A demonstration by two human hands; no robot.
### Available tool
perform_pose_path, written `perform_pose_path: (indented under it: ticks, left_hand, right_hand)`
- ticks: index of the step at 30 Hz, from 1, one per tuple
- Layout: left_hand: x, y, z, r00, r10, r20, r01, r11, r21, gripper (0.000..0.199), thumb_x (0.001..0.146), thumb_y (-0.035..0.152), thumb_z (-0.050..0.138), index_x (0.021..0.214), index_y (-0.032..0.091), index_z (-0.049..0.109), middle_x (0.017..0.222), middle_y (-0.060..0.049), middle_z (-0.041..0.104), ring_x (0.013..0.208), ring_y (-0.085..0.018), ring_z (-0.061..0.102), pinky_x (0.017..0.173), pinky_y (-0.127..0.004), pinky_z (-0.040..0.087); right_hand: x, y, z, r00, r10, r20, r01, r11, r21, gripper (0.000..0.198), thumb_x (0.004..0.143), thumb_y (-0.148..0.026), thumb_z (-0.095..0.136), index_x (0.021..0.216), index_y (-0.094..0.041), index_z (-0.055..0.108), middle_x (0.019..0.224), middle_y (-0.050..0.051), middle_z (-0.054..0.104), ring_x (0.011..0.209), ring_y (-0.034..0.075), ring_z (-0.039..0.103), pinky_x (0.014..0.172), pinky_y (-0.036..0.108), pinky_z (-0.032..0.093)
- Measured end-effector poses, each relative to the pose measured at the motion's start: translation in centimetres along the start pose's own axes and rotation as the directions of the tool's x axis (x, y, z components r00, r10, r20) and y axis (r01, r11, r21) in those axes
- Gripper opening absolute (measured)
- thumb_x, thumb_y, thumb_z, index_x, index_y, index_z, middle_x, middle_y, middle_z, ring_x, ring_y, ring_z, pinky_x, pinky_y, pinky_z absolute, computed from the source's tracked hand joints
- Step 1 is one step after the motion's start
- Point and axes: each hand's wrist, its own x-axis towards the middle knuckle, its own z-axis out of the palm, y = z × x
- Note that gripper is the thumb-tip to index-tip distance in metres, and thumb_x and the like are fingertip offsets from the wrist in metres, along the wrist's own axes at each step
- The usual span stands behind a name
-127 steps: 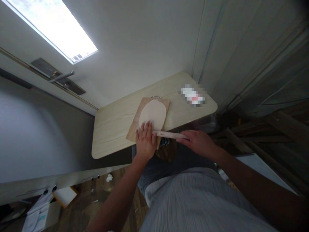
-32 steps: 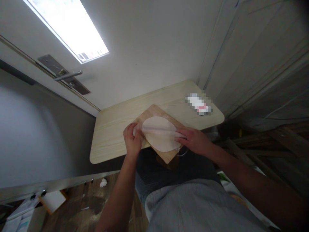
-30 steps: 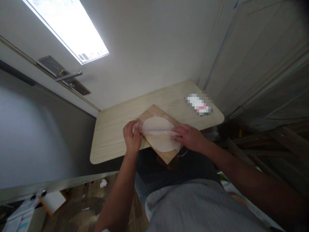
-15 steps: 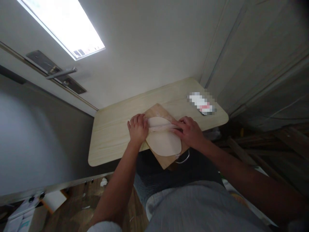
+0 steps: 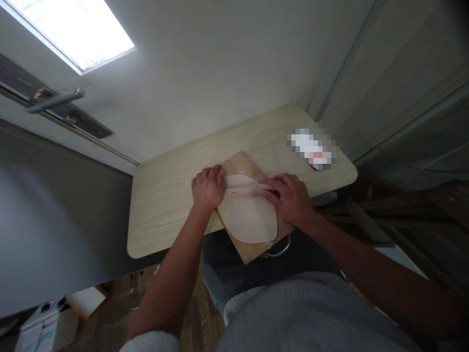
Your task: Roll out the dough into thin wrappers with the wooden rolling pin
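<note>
A flat, oval sheet of pale dough covers much of a wooden cutting board, which is set cornerwise and sticks out past the table's near edge. Across the dough's upper part runs a thin, pale rolling pin. My left hand is closed over its left end, with the fingers curled and the tip of the pin hidden. At the other end my right hand grips the pin, thumb below and fingers above. A metal handle shows at the board's lower right side.
The light wood table stands against a white door with a lever handle and a bright window. A phone-like object, blurred by pixels, lies at the table's right. Boxes stand on the floor at lower left.
Both hands still hold the rolling pin across the dough, and it sits slightly higher in view. More dough shows below it. The camera view has shifted a little.
</note>
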Motion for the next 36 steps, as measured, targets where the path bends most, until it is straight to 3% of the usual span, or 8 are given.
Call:
perform_pose_path:
  ticks: [6, 12, 17, 21, 25, 30, 36]
  left_hand:
    - [0.8, 0.1, 0.5, 0.997, -0.058, -0.043, 0.058, 0.998, -0.004, 0.051, 0.104, 0.048, 0.026, 0.132, 0.025, 0.062, 0.123, -0.015, 0.066, 0.116, -0.035, 0.059, 0.097, -0.053, 0.045]
    - [0.8, -0.4, -0.8, 0.997, -0.079, -0.018, 0.076, 0.989, -0.129, 0.045, 0.103, 0.047, 0.034, 0.123, 0.024, 0.067, 0.124, -0.012, 0.069, 0.117, -0.032, 0.061, 0.103, -0.053, 0.044]
    - [-2.9, -0.6, -1.6, 0.987, -0.034, -0.158, -0.026, 0.932, -0.362, 0.041, 0.103, 0.042, 0.037, 0.117, 0.020, 0.069, 0.119, -0.009, 0.071, 0.115, -0.023, 0.063, 0.105, -0.040, 0.046]
    - [-6.4, -0.4, -0.4, 0.987, -0.008, -0.160, -0.056, 0.918, -0.393, 0.039, 0.102, 0.041, 0.039, 0.121, 0.019, 0.067, 0.125, -0.010, 0.069, 0.122, -0.024, 0.060, 0.110, -0.043, 0.043]
    - [-7.2, -0.5, 0.9, 0.984, 0.021, -0.177, -0.085, 0.926, -0.367, 0.039, 0.101, 0.042, 0.044, 0.130, 0.022, 0.061, 0.140, -0.009, 0.062, 0.134, -0.025, 0.052, 0.115, -0.050, 0.037]
    - [-6.5, -0.3, 1.6, 0.986, -0.025, -0.166, -0.040, 0.926, -0.376, 0.041, 0.103, 0.039, 0.039, 0.134, 0.020, 0.058, 0.143, -0.013, 0.059, 0.137, -0.027, 0.050, 0.116, -0.054, 0.034]
    - [-6.8, 0.6, 1.3, 0.977, -0.111, -0.182, 0.046, 0.944, -0.326, 0.040, 0.102, 0.039, 0.039, 0.130, 0.019, 0.061, 0.138, -0.013, 0.062, 0.135, -0.029, 0.050, 0.115, -0.056, 0.033]
  right_hand:
    - [0.7, -0.3, 0.3, 0.999, 0.010, -0.031, -0.011, 0.999, -0.036, 0.043, 0.098, -0.053, 0.050, 0.122, -0.024, 0.070, 0.110, 0.013, 0.064, 0.103, 0.030, 0.052, 0.084, 0.042, 0.038]
    - [0.6, -0.3, -0.6, 0.995, -0.098, 0.017, 0.099, 0.994, -0.050, 0.045, 0.094, -0.058, 0.056, 0.117, -0.023, 0.072, 0.100, 0.011, 0.063, 0.100, 0.029, 0.053, 0.084, 0.040, 0.037]
    - [-3.2, -0.6, -1.4, 0.994, -0.098, 0.055, 0.097, 0.995, 0.019, 0.043, 0.094, -0.058, 0.055, 0.105, -0.020, 0.072, 0.094, 0.010, 0.064, 0.095, 0.028, 0.055, 0.082, 0.039, 0.038]
    - [-7.3, -1.5, -1.6, 0.998, -0.055, -0.004, 0.055, 0.998, 0.030, 0.040, 0.097, -0.054, 0.053, 0.104, -0.019, 0.071, 0.098, 0.010, 0.066, 0.097, 0.027, 0.055, 0.084, 0.040, 0.039]
    - [-9.5, -2.0, -1.4, 0.997, -0.036, -0.073, 0.035, 0.999, -0.002, 0.035, 0.095, -0.052, 0.058, 0.106, -0.021, 0.071, 0.099, 0.009, 0.066, 0.095, 0.027, 0.054, 0.084, 0.041, 0.039]
    - [-8.3, -0.8, -0.6, 0.988, -0.056, -0.147, 0.061, 0.998, 0.026, 0.037, 0.094, -0.053, 0.059, 0.105, -0.020, 0.072, 0.096, 0.009, 0.064, 0.093, 0.026, 0.054, 0.082, 0.040, 0.041]
    - [-4.7, 0.8, -1.2, 0.989, -0.114, -0.090, 0.116, 0.993, 0.018, 0.039, 0.093, -0.055, 0.059, 0.105, -0.020, 0.073, 0.091, 0.008, 0.065, 0.092, 0.026, 0.056, 0.080, 0.039, 0.042]
